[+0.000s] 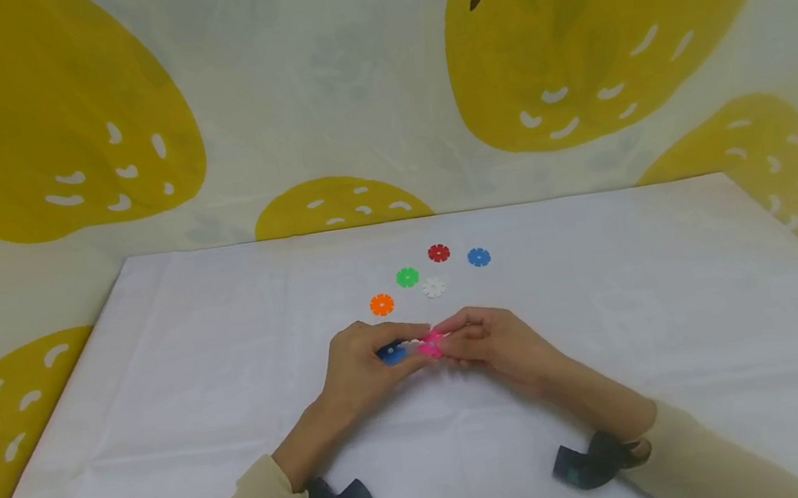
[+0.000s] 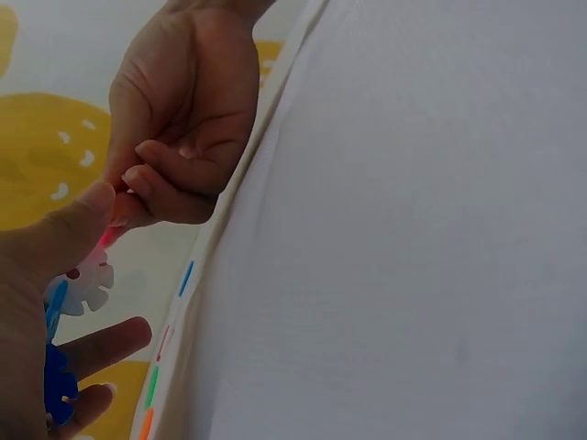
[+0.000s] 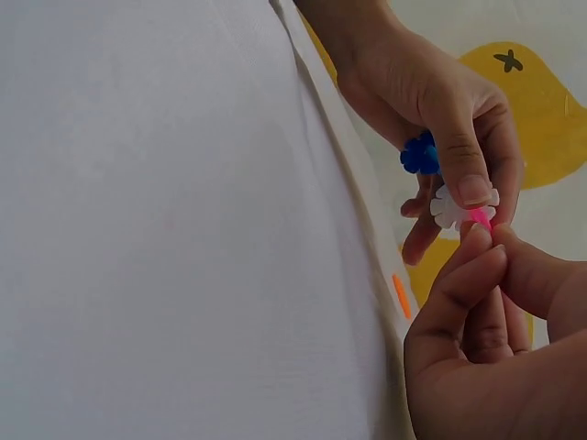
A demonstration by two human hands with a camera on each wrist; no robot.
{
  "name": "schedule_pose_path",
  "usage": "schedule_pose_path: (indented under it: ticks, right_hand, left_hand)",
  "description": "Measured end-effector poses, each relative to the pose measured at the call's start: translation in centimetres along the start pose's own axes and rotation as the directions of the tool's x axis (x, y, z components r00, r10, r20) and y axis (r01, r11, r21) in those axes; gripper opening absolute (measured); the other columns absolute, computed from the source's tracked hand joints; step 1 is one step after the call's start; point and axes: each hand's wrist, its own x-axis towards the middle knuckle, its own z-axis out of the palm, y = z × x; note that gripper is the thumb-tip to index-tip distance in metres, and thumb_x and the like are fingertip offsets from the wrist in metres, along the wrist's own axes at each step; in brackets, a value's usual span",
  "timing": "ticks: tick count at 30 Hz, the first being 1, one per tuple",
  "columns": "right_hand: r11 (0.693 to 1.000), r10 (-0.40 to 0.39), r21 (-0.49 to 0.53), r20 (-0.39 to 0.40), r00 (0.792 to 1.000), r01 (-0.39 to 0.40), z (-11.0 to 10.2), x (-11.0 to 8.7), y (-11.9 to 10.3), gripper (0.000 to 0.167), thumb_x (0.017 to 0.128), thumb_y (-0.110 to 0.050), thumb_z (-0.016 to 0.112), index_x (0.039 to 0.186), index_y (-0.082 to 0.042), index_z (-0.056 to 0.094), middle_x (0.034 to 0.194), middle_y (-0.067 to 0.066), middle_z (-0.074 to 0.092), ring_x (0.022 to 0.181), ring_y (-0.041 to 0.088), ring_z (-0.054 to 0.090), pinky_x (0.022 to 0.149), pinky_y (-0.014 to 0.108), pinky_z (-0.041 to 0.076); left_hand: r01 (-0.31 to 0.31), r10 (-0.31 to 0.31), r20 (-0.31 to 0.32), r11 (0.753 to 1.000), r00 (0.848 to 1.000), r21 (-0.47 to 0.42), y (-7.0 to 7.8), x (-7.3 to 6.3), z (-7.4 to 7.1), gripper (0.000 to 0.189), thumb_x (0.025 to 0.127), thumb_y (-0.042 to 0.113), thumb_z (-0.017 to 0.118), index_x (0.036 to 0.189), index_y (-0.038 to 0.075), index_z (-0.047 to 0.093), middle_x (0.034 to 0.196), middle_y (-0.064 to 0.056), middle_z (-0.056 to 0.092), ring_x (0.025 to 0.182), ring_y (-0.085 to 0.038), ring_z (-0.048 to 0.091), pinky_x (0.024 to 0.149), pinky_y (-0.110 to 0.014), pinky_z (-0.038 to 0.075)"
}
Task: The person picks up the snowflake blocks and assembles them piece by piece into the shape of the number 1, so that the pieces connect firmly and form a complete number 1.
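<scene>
Between the two hands is a small chain of notched plastic discs. Its white disc is pinched by the thumb and fingers of my left hand. A dark blue disc and a lighter blue disc sit at the chain's left end, under the left palm. At the other end, my right hand pinches a pink disc with thumb and fingertips. The pink disc meets the white one at its edge; fingers partly hide the joint, so how deep it sits I cannot tell.
Beyond the hands, loose notched discs lie flat on the white-covered table: orange, green, white, red and blue. A patterned cloth with yellow shapes hangs behind the table's far edge.
</scene>
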Motion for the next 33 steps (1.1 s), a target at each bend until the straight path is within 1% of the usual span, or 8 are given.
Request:
schedule_pose_path:
  ticks: [4, 10, 13, 16, 21, 27, 31, 33]
  right_hand:
    - [1.0, -0.013, 0.019, 0.019, 1.0, 0.012, 0.5, 0.2, -0.1, 0.037, 0.089, -0.02, 0.069, 0.119, 0.0, 0.06, 0.095, 0.015, 0.07, 0.085, 0.027, 0.064, 0.076, 0.027, 0.052]
    - [0.999, 0.0, -0.043, 0.038, 0.999, 0.001, 1.3, 0.7, -0.3, 0.037, 0.088, -0.023, 0.07, 0.12, -0.005, 0.061, 0.096, 0.012, 0.07, 0.087, 0.028, 0.064, 0.077, 0.029, 0.052]
    - [0.994, 0.007, -0.107, 0.011, 1.0, -0.006, 1.1, 0.9, -0.4, 0.036, 0.088, -0.026, 0.07, 0.119, -0.009, 0.062, 0.096, 0.009, 0.071, 0.088, 0.026, 0.064, 0.077, 0.031, 0.052]
    - [0.983, -0.002, -0.185, -0.05, 0.999, -0.008, 0.7, 1.1, -0.8, 0.035, 0.087, -0.03, 0.07, 0.118, -0.014, 0.064, 0.096, 0.005, 0.071, 0.088, 0.023, 0.064, 0.077, 0.031, 0.052]
    - [0.97, -0.074, -0.24, -0.109, 0.991, 0.046, 0.4, 2.2, -1.7, 0.037, 0.086, -0.031, 0.072, 0.117, -0.013, 0.065, 0.101, 0.002, 0.07, 0.091, 0.02, 0.065, 0.079, 0.032, 0.052]
    - [0.938, -0.186, -0.313, -0.102, 0.977, 0.146, 0.8, 4.1, -2.2, 0.037, 0.086, -0.031, 0.072, 0.118, -0.014, 0.065, 0.104, -0.003, 0.068, 0.09, 0.018, 0.065, 0.071, 0.035, 0.054]
    - [0.92, -0.254, -0.33, -0.092, 0.963, 0.211, 1.3, 5.5, -2.1, 0.033, 0.087, -0.026, 0.072, 0.116, -0.011, 0.065, 0.105, -0.003, 0.067, 0.088, 0.017, 0.065, 0.07, 0.035, 0.053]
    - [0.915, -0.27, -0.334, -0.096, 0.958, 0.225, 1.6, 6.1, -1.9, 0.03, 0.087, -0.022, 0.071, 0.115, -0.011, 0.066, 0.105, -0.003, 0.067, 0.088, 0.016, 0.065, 0.071, 0.034, 0.053]
  left_hand:
    - [0.005, -0.004, 0.016, 0.999, 1.0, -0.041, -0.2, -0.4, -0.5, 0.033, 0.072, 0.023, 0.085, 0.104, 0.018, 0.076, 0.096, 0.013, 0.071, 0.085, -0.002, 0.064, 0.067, -0.024, 0.044]
    - [-0.036, 0.034, -0.019, 0.994, 0.999, -0.102, -0.9, -1.1, -1.4, 0.031, 0.072, 0.015, 0.085, 0.101, 0.015, 0.076, 0.096, 0.009, 0.072, 0.088, -0.008, 0.066, 0.07, -0.026, 0.049]
    - [-0.018, 0.014, -0.029, 0.99, 0.999, -0.14, -1.4, -1.2, -2.0, 0.031, 0.071, 0.01, 0.085, 0.101, 0.014, 0.075, 0.096, 0.007, 0.072, 0.091, -0.01, 0.066, 0.077, -0.025, 0.051]
    - [0.013, -0.021, -0.039, 0.981, 0.999, -0.195, -1.7, -1.2, -2.5, 0.031, 0.071, 0.005, 0.084, 0.101, 0.012, 0.075, 0.098, 0.004, 0.072, 0.095, -0.013, 0.066, 0.084, -0.026, 0.051]
    - [0.034, -0.044, -0.038, 0.973, 0.998, -0.228, -2.5, -1.4, -2.8, 0.031, 0.071, 0.004, 0.083, 0.1, 0.01, 0.075, 0.099, 0.002, 0.071, 0.097, -0.014, 0.066, 0.088, -0.026, 0.049]
    - [0.039, -0.048, -0.031, 0.969, 0.998, -0.242, -3.4, -1.8, -2.6, 0.03, 0.071, 0.004, 0.083, 0.099, 0.01, 0.075, 0.097, 0.002, 0.072, 0.095, -0.014, 0.066, 0.086, -0.025, 0.049]
    - [0.041, -0.05, -0.027, 0.969, 0.998, -0.245, -3.7, -1.9, -2.5, 0.029, 0.073, 0.006, 0.083, 0.1, 0.01, 0.074, 0.098, 0.002, 0.071, 0.096, -0.014, 0.066, 0.086, -0.026, 0.049]
    - [0.048, -0.055, -0.023, 0.969, 0.998, -0.244, -3.8, -2.0, -2.4, 0.027, 0.074, 0.009, 0.082, 0.1, 0.01, 0.074, 0.098, 0.003, 0.071, 0.096, -0.014, 0.066, 0.086, -0.026, 0.049]
